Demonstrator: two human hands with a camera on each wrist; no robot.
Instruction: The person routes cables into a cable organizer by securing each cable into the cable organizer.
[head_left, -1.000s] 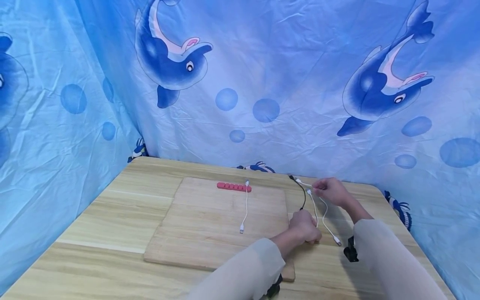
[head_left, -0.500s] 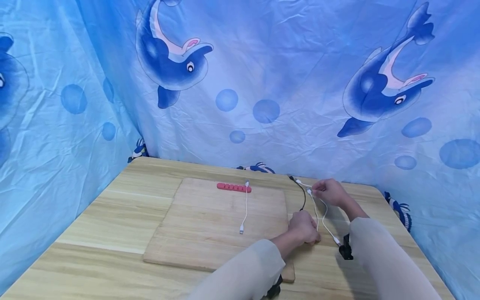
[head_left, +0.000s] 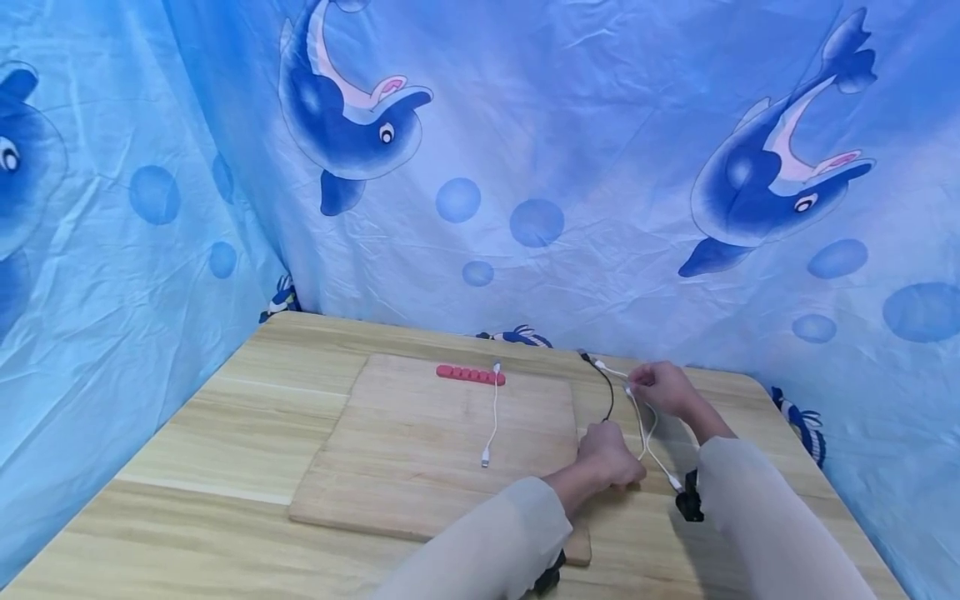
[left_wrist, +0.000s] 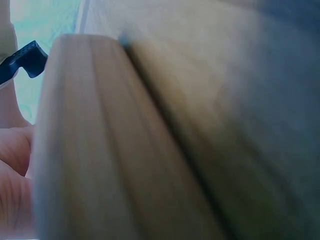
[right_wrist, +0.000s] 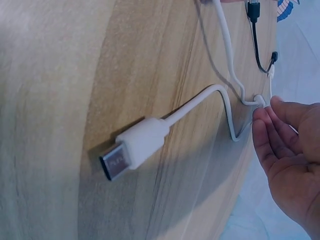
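Observation:
In the head view, a white charging cable (head_left: 640, 422) stretches between my two hands over the table right of the wooden board. My right hand (head_left: 662, 388) pinches it by its far end. My left hand (head_left: 609, 455) holds the near end low by the board's right edge, its fingertips hidden. A second white cable (head_left: 660, 463) lies beside it, its metal plug (right_wrist: 116, 161) large in the right wrist view. The black cable (head_left: 609, 396) runs down to behind my left hand. In the left wrist view, part of my left hand (left_wrist: 15, 205) shows past the board's edge.
The wooden cutting board (head_left: 405, 467) covers the table's middle. On it lie a red cable holder strip (head_left: 468, 375) and another white cable (head_left: 494, 417), one end over the strip. A blue dolphin-print curtain (head_left: 525, 167) hangs behind the table.
My right hand has shifted slightly right, taking the cable's far plug with it. The cable now bends more between the hands. My left hand stays nearly in place.

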